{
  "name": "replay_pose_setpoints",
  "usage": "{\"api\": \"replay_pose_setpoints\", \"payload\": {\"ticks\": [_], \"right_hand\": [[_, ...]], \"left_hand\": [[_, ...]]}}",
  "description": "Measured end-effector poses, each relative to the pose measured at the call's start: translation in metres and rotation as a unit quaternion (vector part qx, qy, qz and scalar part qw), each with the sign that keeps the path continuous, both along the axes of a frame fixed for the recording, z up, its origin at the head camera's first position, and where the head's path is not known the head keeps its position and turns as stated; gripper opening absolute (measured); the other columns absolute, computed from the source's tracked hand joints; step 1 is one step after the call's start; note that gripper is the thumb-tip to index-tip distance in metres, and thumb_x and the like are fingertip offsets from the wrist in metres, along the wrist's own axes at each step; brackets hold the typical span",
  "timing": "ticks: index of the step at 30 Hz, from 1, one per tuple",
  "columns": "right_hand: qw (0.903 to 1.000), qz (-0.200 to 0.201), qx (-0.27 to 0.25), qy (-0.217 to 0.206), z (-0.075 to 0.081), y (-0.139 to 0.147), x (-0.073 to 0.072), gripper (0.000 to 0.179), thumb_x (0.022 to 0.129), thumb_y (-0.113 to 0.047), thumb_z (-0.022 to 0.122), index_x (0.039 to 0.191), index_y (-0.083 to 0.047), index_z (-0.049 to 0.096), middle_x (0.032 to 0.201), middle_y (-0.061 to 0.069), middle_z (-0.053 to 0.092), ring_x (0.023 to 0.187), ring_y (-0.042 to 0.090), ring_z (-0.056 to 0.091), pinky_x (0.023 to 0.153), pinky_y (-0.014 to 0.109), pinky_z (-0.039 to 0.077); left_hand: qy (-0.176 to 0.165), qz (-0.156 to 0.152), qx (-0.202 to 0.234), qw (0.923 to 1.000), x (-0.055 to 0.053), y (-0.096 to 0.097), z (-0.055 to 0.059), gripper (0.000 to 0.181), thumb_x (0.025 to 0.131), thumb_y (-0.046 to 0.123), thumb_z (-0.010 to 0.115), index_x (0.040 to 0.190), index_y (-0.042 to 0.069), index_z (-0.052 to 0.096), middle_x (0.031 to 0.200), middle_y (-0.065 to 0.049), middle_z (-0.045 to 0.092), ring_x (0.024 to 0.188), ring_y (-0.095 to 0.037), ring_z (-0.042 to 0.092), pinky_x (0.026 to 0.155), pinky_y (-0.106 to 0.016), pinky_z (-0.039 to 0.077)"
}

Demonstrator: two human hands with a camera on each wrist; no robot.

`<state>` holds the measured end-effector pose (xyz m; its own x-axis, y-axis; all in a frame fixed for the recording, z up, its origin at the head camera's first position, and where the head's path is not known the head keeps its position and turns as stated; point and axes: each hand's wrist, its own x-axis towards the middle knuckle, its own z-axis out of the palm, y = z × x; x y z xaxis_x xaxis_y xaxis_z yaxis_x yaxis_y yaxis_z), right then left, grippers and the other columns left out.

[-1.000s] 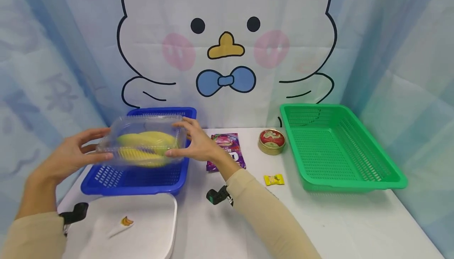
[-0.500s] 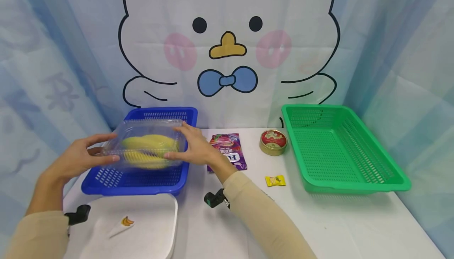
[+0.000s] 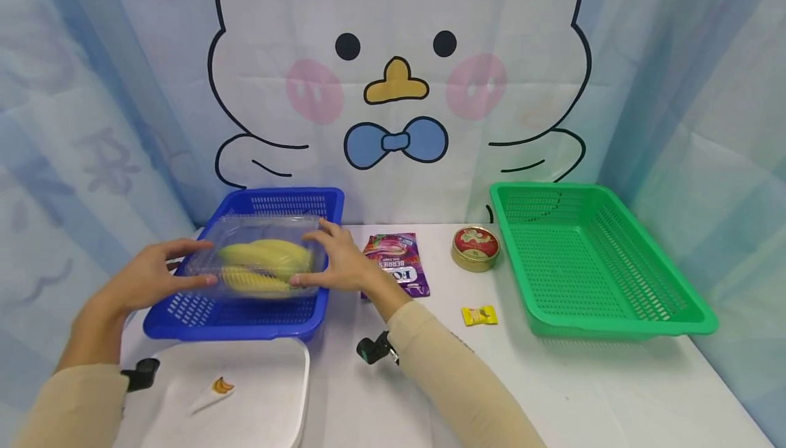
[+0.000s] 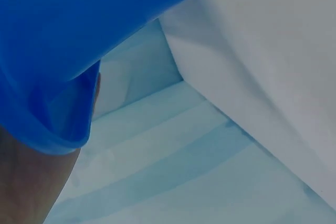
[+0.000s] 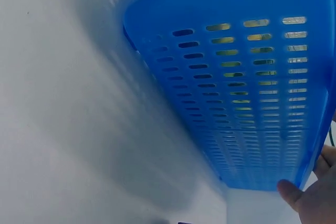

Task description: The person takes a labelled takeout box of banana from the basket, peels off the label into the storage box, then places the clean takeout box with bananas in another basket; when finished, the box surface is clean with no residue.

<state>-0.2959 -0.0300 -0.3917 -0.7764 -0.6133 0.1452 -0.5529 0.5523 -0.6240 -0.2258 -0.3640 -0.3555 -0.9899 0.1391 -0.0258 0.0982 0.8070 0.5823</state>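
Observation:
A clear plastic clamshell box (image 3: 264,225) with yellow bananas (image 3: 270,257) inside is within the outline of the blue basket (image 3: 233,330). My left hand (image 3: 144,276) holds the box's left end, thumb at the near side and fingers at the far side. At the right end my right hand (image 3: 344,260) grips it the same way. The left wrist view shows the basket's outer wall (image 4: 79,19), with part of the left hand hidden behind it. Yellow shows through the basket's slots in the right wrist view, where the right thumb and fingers (image 5: 323,195) appear by its rim.
A white tray (image 3: 288,427) with a small banana-printed piece (image 3: 215,393) sits in front of the basket. Right of it lie purple candy packets (image 3: 399,267), a round red-and-gold tin (image 3: 475,249) and a yellow wrapped sweet (image 3: 479,316). A green basket (image 3: 614,325) stands at the right.
Both hands have lowered the banana box into the blue basket, shifting it a little to the right. The grip at both ends looks the same. The other objects keep their places.

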Motion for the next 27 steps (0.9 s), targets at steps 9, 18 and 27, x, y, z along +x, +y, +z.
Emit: {"api": "replay_pose_setpoints", "payload": {"ticks": [9,18,27], "right_hand": [[0.9949,0.006,0.094,0.034,0.004,-0.004,0.001,0.077,0.088,-0.065,0.07,0.151,-0.026,0.049,0.173,0.006,0.012,0.157,0.034,0.016,0.123,0.062,0.023],[0.9951,0.0,0.094,0.031,-0.002,-0.007,0.003,0.068,0.096,-0.068,0.056,0.15,-0.028,0.05,0.173,0.007,0.008,0.157,0.034,0.01,0.118,0.063,0.032],[0.992,-0.015,0.115,0.049,0.0,-0.011,0.004,0.07,0.092,-0.071,0.058,0.15,-0.032,0.051,0.172,0.008,0.014,0.156,0.034,0.014,0.118,0.062,0.032]], "left_hand": [[-0.007,0.01,-0.051,0.9987,-0.003,0.003,0.001,0.079,0.096,0.05,0.07,0.151,-0.001,0.045,0.152,-0.044,0.033,0.128,-0.061,0.047,0.098,-0.075,0.042],[0.02,-0.01,-0.067,0.9975,-0.005,0.005,-0.001,0.07,0.096,0.045,0.072,0.144,-0.002,0.053,0.156,-0.04,0.031,0.14,-0.065,0.026,0.104,-0.083,0.026],[0.014,-0.03,-0.085,0.9958,-0.009,0.003,-0.002,0.074,0.095,0.043,0.074,0.148,-0.001,0.047,0.154,-0.041,0.031,0.139,-0.065,0.027,0.104,-0.082,0.026]]}}
